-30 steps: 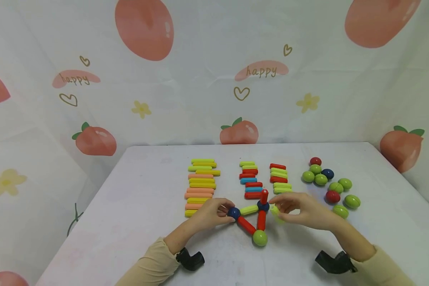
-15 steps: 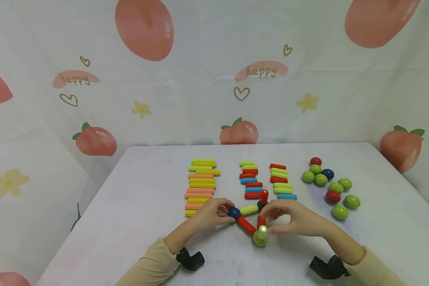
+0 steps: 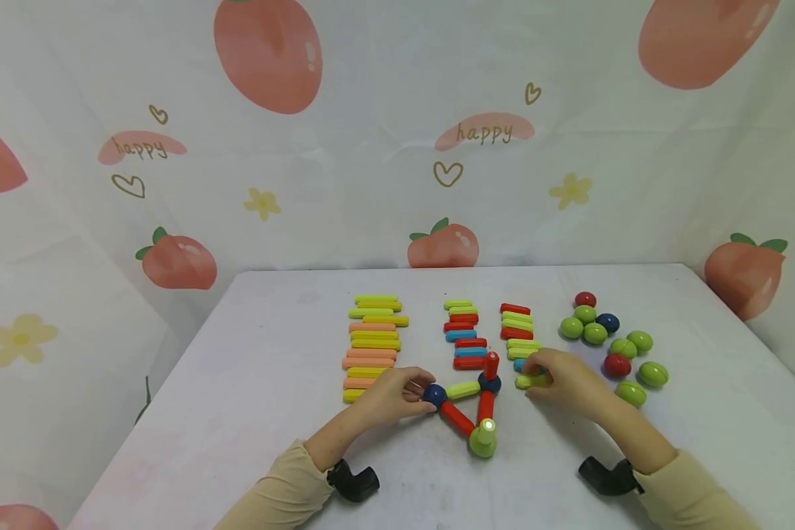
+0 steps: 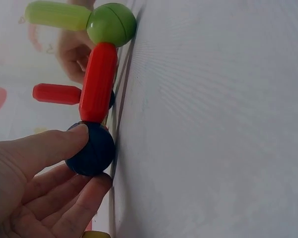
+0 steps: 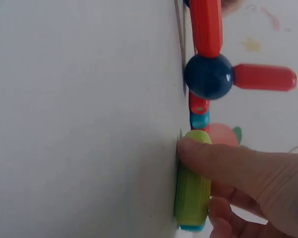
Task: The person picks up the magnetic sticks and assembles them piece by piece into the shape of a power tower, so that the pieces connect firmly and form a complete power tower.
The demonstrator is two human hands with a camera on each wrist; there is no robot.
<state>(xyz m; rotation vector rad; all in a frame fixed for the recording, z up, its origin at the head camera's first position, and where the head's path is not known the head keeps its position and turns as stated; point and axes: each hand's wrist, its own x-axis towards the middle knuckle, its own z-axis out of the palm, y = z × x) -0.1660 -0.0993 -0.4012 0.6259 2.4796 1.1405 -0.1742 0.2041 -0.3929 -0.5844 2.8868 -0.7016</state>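
Note:
A triangle of magnetic sticks and balls lies on the table, and my left hand (image 3: 392, 397) pinches the dark blue ball (image 4: 92, 149) at its left corner between thumb and fingers. A red stick (image 4: 98, 82) joins that ball to the green ball (image 3: 483, 443) at the front, on which a light green stick (image 4: 57, 15) stands upright. On the back blue ball (image 5: 208, 76) a red stick (image 3: 492, 365) stands up. To the right, my right hand (image 3: 573, 383) pinches a short yellow-green stick (image 5: 192, 191) lying at the near end of the right-hand row.
Long yellow, orange and green sticks (image 3: 371, 353) lie in a column at the left. Short coloured sticks (image 3: 470, 342) form two columns in the middle. Loose green, red and blue balls (image 3: 595, 333) are scattered at the right. A printed cloth (image 3: 371, 147) hangs behind the table.
My right hand set the light green stick upright on the front green ball, let go, and moved right and back to the short yellow-green stick. The left hand stayed on the blue ball.

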